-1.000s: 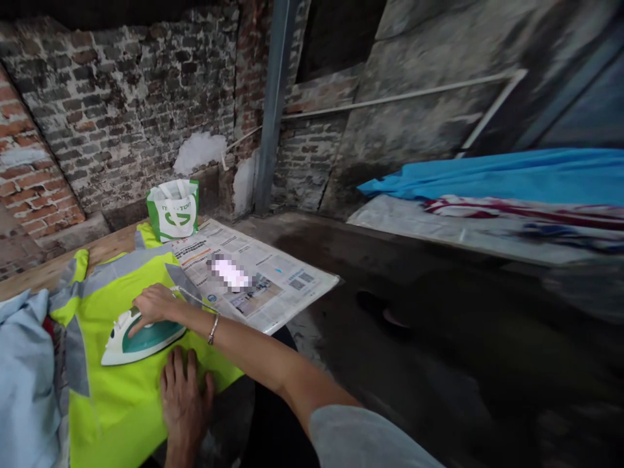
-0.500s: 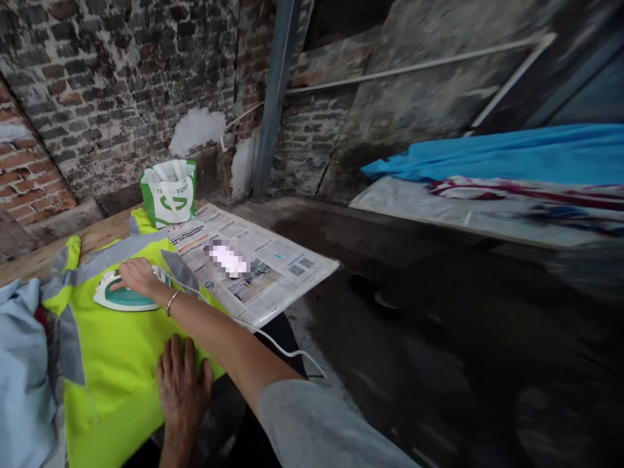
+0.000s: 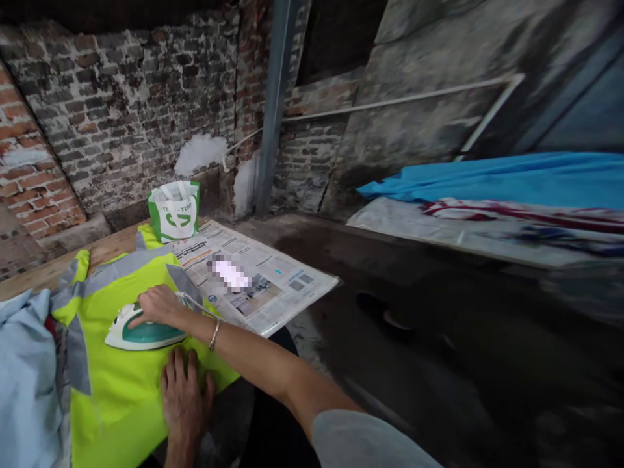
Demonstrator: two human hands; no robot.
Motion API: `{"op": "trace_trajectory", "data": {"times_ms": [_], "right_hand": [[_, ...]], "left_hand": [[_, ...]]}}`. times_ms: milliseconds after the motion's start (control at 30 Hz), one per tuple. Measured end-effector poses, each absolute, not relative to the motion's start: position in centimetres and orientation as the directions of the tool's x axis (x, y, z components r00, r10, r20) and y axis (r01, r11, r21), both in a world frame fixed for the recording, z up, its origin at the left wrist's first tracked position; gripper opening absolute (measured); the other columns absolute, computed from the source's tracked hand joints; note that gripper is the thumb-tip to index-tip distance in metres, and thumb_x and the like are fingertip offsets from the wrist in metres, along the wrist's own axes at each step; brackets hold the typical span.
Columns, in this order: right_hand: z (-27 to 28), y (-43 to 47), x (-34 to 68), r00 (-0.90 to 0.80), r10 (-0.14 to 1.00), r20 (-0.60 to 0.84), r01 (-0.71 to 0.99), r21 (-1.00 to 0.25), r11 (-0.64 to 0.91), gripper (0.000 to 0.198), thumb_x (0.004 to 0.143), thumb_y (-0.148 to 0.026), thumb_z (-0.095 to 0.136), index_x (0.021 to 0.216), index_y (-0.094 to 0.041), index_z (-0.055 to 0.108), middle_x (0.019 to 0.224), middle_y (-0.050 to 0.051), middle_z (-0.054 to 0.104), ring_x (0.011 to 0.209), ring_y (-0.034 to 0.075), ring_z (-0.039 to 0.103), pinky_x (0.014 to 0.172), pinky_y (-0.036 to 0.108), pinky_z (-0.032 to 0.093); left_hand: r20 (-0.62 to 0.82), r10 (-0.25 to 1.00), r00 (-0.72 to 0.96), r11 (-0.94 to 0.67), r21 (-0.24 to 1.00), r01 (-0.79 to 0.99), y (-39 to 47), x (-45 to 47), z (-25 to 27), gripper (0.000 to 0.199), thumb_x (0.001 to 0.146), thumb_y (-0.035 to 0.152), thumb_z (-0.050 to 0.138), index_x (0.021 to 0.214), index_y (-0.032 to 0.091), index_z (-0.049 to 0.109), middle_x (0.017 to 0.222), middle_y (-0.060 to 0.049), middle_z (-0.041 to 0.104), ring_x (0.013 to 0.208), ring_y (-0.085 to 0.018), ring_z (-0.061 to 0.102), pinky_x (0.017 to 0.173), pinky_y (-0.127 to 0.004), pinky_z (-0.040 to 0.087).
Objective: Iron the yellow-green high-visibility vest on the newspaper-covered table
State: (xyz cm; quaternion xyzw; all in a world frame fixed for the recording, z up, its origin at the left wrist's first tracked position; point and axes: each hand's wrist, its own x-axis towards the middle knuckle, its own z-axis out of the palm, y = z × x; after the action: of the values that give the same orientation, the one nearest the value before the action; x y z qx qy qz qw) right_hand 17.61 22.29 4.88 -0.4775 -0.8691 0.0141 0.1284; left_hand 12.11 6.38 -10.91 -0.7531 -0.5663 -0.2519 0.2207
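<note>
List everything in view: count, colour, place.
Flat wooden table: one, brown, left.
Banded fabric garment: one, neon yellow, on table.
Pointed clothes iron: one, teal-white, on garment.
Thin cord: one, white, behind iron.
Crumpled cloth: one, pale blue, far left.
Upright carrier bag: one, green-white, beyond garment.
Printed newspaper: one, whitish, beside garment.
Draped cloth: one, bright blue, right.
Striped cloth: one, red-white, beside it.
Metal post: one, grey, upper centre.
Bent pipe: one, white, upper right.
Brick wall: one, greyish, background.
Metal bracelet: one, silver, right wrist.
Right hand: one, gripping iron.
Left hand: one, on garment.

Right hand grips iron; left hand on yellow garment.
</note>
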Motion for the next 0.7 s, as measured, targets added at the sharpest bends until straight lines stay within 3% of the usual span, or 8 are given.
{"op": "trace_trajectory", "data": {"times_ms": [367, 567, 700], "right_hand": [[4.5, 25.2, 16.6, -0.457, 0.839, 0.294, 0.836, -0.181, 0.518, 0.063, 0.091, -0.076, 0.066, 0.096, -0.015, 0.081, 0.097, 0.017, 0.082, 0.099, 0.028, 0.079, 0.082, 0.031, 0.056], [4.3, 29.1, 15.2, -0.396, 0.859, 0.324, 0.848, -0.229, 0.477, 0.062, 0.094, -0.072, 0.065, 0.102, -0.013, 0.08, 0.103, 0.02, 0.08, 0.105, 0.03, 0.077, 0.09, 0.035, 0.056], [4.7, 30.1, 14.9, -0.385, 0.867, 0.316, 0.858, -0.224, 0.463, 0.064, 0.093, -0.073, 0.066, 0.11, -0.013, 0.08, 0.112, 0.021, 0.079, 0.111, 0.03, 0.075, 0.094, 0.035, 0.055]], "left_hand": [[0.605, 0.712, 0.356, -0.31, -0.184, 0.933, 6.6, 11.2, -10.3, 0.04, 0.099, 0.033, 0.06, 0.134, 0.018, 0.072, 0.138, -0.017, 0.072, 0.124, -0.034, 0.066, 0.099, -0.047, 0.052], [0.619, 0.697, 0.362, -0.314, -0.19, 0.93, 6.5, 11.3, -10.5, 0.038, 0.099, 0.034, 0.06, 0.13, 0.018, 0.074, 0.136, -0.018, 0.073, 0.124, -0.034, 0.067, 0.098, -0.047, 0.053], [0.625, 0.714, 0.317, -0.312, -0.121, 0.942, 6.2, 11.7, -10.2, 0.037, 0.098, 0.033, 0.061, 0.129, 0.017, 0.074, 0.136, -0.018, 0.073, 0.126, -0.034, 0.066, 0.1, -0.048, 0.053]]}}
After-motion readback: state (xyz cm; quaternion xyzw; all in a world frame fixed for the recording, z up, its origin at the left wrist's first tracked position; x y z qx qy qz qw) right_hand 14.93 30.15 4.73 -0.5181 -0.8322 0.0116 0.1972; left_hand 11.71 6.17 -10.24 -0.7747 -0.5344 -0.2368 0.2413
